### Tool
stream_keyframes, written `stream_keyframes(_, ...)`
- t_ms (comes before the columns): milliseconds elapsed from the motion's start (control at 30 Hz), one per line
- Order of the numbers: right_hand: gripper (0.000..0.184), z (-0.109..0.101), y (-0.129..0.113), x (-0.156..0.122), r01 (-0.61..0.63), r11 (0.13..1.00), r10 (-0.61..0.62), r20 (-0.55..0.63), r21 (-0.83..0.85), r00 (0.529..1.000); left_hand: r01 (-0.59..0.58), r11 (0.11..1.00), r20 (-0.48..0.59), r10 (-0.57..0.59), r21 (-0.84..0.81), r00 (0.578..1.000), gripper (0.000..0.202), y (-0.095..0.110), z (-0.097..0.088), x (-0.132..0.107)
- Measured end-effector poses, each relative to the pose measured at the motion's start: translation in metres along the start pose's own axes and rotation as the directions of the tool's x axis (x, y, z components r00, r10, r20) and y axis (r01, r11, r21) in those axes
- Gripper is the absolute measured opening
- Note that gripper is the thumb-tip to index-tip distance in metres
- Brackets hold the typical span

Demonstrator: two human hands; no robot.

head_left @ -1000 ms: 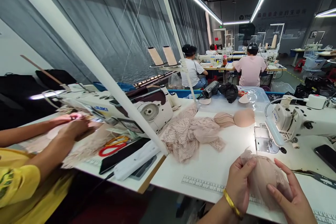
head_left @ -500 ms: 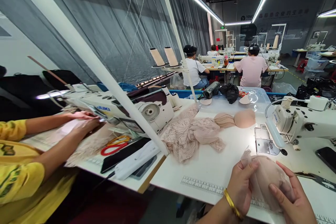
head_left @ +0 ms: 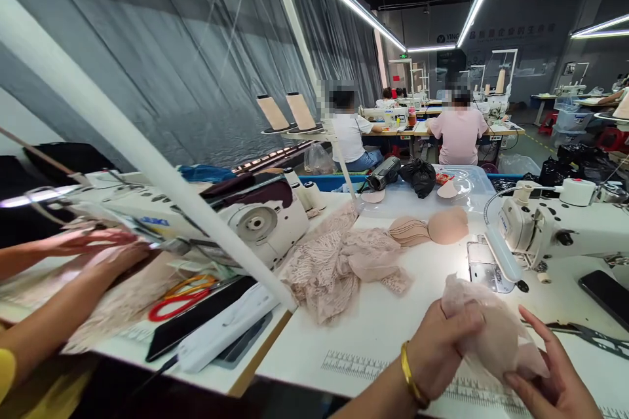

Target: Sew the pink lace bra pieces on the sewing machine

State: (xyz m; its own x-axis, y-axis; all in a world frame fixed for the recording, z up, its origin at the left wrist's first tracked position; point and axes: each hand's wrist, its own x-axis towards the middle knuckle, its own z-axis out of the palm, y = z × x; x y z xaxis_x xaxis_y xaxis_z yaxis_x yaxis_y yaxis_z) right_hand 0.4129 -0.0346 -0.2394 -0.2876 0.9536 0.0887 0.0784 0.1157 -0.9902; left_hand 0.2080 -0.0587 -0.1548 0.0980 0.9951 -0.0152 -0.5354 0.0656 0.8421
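1. Shifted since the earlier frame, with right hand (head_left: 563, 376) thumbing lower on the cup-shaped fabric (head_left: 496, 340).
2. Gripped on one side by the fingers of the left hand (head_left: 438, 344), pinched opposite by the right's.
3. Held over the desk (head_left: 400, 327); best smoothed evenly, without overstretching.
4. Better kept clear of the sewing machine (head_left: 580, 229) ahead.

Left hand (head_left: 437, 347), right hand (head_left: 565, 376), holding beige fabric (head_left: 496, 337)

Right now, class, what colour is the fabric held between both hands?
The fabric is pale pinkish beige; the head view shows it.
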Motion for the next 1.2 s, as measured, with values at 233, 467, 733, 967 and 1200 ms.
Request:
stream_keyframes(233,0.024,-0.046,-0.026,0.097,0.802,0.365,-0.429,0.679,-0.473,0.596,-0.64,0.246,0.684,-0.193,0.728,0.704,0.014,0.018,-0.033,0.037)
stream_keyframes(467,0.04,-0.049,-0.02,0.125,0.793,0.302,-0.419,0.674,-0.528,0.608,-0.623,-0.052,0.553,-0.407,0.781,0.727,0.009,0.016,-0.03,0.081)
stream_keyframes(733,0.033,-0.059,-0.018,0.125,0.711,0.399,-0.311,0.644,-0.579,0.699,-0.427,-0.091,0.381,-0.313,0.9,0.87,0.02,-0.004,-0.015,0.066)
stream_keyframes(967,0.039,-0.064,-0.006,0.128,0.67,0.382,-0.343,0.575,-0.637,0.743,-0.366,-0.051,0.342,-0.258,0.929,0.904,0.013,-0.015,-0.01,0.066)
stream_keyframes(1200,0.045,-0.063,-0.002,0.125,0.648,0.327,-0.349,0.549,-0.688,0.76,-0.37,-0.014,0.358,-0.227,0.929,0.906,0.012,-0.021,-0.011,0.062)
